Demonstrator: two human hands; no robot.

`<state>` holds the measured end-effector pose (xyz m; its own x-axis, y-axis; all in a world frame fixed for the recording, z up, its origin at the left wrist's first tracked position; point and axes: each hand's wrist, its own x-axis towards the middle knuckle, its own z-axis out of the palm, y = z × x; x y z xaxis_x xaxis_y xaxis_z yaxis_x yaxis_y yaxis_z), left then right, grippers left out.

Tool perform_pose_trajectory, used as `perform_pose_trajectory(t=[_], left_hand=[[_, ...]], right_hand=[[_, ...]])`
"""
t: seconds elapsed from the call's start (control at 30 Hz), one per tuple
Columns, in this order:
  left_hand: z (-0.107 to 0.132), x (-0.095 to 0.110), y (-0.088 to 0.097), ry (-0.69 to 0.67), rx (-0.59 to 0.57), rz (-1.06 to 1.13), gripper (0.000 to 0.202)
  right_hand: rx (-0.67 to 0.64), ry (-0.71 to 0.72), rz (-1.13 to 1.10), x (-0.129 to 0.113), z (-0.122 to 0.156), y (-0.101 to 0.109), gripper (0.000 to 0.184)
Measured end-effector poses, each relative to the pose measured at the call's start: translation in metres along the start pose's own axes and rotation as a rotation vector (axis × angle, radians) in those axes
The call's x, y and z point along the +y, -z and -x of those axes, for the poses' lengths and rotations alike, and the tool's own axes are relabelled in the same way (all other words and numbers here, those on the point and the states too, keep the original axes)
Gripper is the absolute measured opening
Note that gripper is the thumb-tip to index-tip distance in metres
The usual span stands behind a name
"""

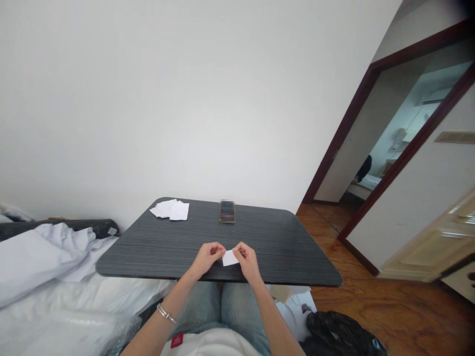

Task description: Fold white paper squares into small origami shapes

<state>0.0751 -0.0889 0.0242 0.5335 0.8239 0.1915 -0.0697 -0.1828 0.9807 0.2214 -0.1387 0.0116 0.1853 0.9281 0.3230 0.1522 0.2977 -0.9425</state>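
Observation:
A small white paper card (229, 258) is pinched between both my hands just above the near edge of the dark grey table (282, 247). My left hand (208, 257) grips its left edge with curled fingers, and a silver bracelet shows on that wrist. My right hand (246, 258) pinches the right edge. A loose pile of several white cards (171, 209) lies at the table's far left corner. A small dark box (227, 211) stands upright near the far edge, in the middle.
White bedding (40, 262) lies to the left of the table. A black bag (341, 333) sits on the wooden floor at lower right. An open doorway (393, 148) stands at right. My jeans-clad legs are under the table.

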Motion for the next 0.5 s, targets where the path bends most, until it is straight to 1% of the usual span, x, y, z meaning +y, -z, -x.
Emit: perform_pose_trajectory(t=[0.17,0.3,0.37,0.43,0.5], left_hand=[[-0.0011,-0.0013,0.0013,0.003,0.041,-0.005,0.019],[-0.0017,-0.0013,0.002,0.013,0.056,0.06,0.02],[-0.0012,-0.0013,0.0016,0.002,0.034,0.107,0.023],[-0.0003,-0.0014,0.001,-0.031,-0.015,0.131,0.034],[0.001,-0.0012,0.0003,-0.059,-0.06,0.132,0.039]], right_hand=[[0.044,0.008,-0.033,0.0032,-0.0009,0.0016,0.02],[0.136,-0.01,-0.073,0.0051,-0.0022,0.0032,0.023],[0.159,-0.051,-0.107,0.0064,-0.0028,0.0036,0.024],[0.156,-0.087,-0.141,0.0075,-0.0032,0.0038,0.024],[0.148,-0.103,-0.159,0.0077,-0.0034,0.0041,0.025]])
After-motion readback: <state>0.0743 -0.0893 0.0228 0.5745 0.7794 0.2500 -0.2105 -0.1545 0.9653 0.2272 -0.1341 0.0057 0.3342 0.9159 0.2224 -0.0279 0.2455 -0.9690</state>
